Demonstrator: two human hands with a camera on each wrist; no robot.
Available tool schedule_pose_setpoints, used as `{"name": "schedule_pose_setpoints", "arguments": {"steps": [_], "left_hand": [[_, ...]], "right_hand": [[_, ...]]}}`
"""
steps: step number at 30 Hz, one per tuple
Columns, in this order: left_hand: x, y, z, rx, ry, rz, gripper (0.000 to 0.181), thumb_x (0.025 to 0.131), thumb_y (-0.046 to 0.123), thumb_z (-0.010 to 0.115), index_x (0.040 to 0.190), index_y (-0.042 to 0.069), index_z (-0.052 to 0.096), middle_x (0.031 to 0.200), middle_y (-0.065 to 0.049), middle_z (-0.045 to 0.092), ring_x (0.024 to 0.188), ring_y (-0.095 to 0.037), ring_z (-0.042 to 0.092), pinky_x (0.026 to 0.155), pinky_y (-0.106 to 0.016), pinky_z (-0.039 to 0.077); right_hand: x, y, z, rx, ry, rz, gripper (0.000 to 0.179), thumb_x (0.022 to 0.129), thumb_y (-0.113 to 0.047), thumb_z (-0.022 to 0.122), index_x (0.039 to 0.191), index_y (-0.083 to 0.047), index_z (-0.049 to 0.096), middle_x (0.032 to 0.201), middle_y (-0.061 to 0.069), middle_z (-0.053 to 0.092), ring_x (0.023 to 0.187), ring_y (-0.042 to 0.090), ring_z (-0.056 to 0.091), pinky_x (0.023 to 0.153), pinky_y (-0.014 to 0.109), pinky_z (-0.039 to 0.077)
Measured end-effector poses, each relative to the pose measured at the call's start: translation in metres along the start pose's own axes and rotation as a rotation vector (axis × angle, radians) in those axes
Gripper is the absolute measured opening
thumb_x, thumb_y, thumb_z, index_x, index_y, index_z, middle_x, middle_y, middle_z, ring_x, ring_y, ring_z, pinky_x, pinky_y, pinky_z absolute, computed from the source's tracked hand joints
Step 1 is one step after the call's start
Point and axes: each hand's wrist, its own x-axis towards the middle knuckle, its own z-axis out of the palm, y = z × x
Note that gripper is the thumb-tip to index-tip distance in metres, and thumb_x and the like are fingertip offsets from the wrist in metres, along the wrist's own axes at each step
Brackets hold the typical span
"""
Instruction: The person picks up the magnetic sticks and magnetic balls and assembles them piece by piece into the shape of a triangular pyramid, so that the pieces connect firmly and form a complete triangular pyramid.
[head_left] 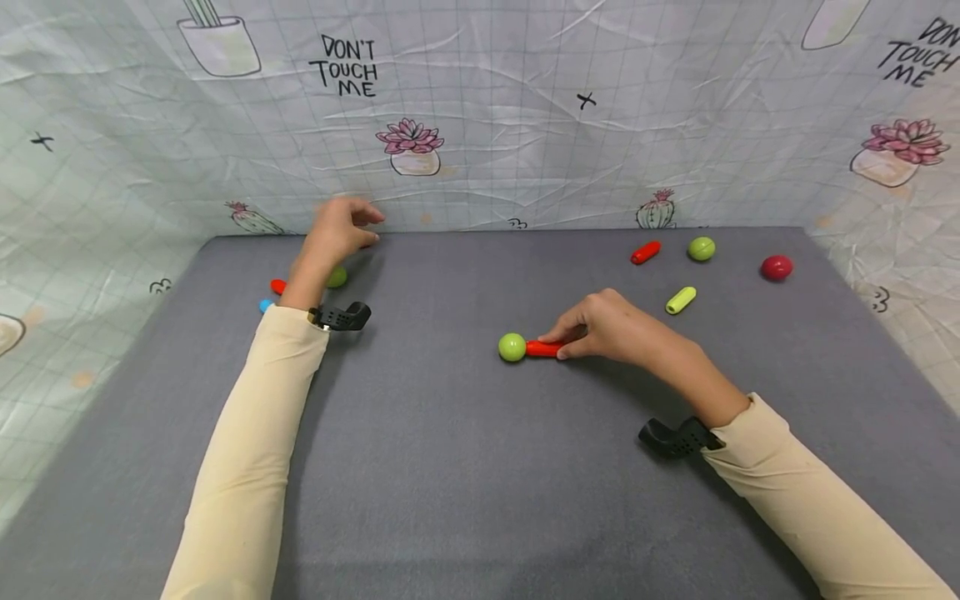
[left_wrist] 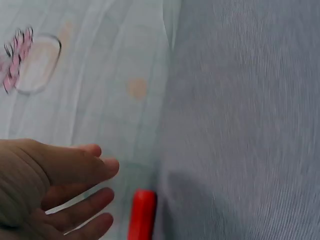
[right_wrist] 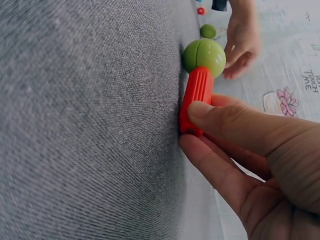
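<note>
In the head view my right hand (head_left: 611,329) pinches a short red ridged handle (head_left: 542,349) low over the middle of the grey table. A glossy green ball (head_left: 512,347) sits at the handle's left end. The right wrist view shows thumb and fingertips on the handle (right_wrist: 199,95), its tip meeting the seamed green ball (right_wrist: 204,55). My left hand (head_left: 337,229) is raised at the far left, fingers loosely bent, holding nothing. Below it, partly hidden by the wrist, are another green ball (head_left: 337,277), a red piece (head_left: 278,287) and a blue piece (head_left: 266,306).
At the far right lie a red handle (head_left: 646,252), a green ball (head_left: 701,248), a red ball (head_left: 776,267) and a yellow-green handle (head_left: 681,300). A printed cloth (head_left: 480,125) hangs behind the grey table (head_left: 450,483) along its back edge.
</note>
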Motion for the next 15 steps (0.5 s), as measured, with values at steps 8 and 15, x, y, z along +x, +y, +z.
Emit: {"name": "schedule_pose_setpoints", "arguments": {"steps": [8,15], "left_hand": [[0.007,-0.023,-0.002,0.154,-0.006,0.017,0.034,0.087,-0.001,0.075,0.119,-0.006,0.07,0.122,-0.028,0.066,0.114,-0.041,0.057,0.1,-0.052,0.045],[0.01,-0.027,-0.002,0.199,-0.035,-0.013,0.035,0.088,0.0,0.075,0.122,-0.005,0.069,0.123,-0.026,0.067,0.125,-0.044,0.051,0.107,-0.052,0.041]], "right_hand": [[-0.002,0.001,0.001,0.018,0.004,0.004,0.029,0.081,-0.008,0.086,0.109,-0.013,0.081,0.093,-0.002,0.078,0.084,0.009,0.068,0.068,0.026,0.055],[-0.001,0.0,0.0,0.017,0.006,0.008,0.029,0.081,-0.009,0.086,0.109,-0.014,0.081,0.093,-0.002,0.078,0.084,0.01,0.069,0.068,0.026,0.055]]}}
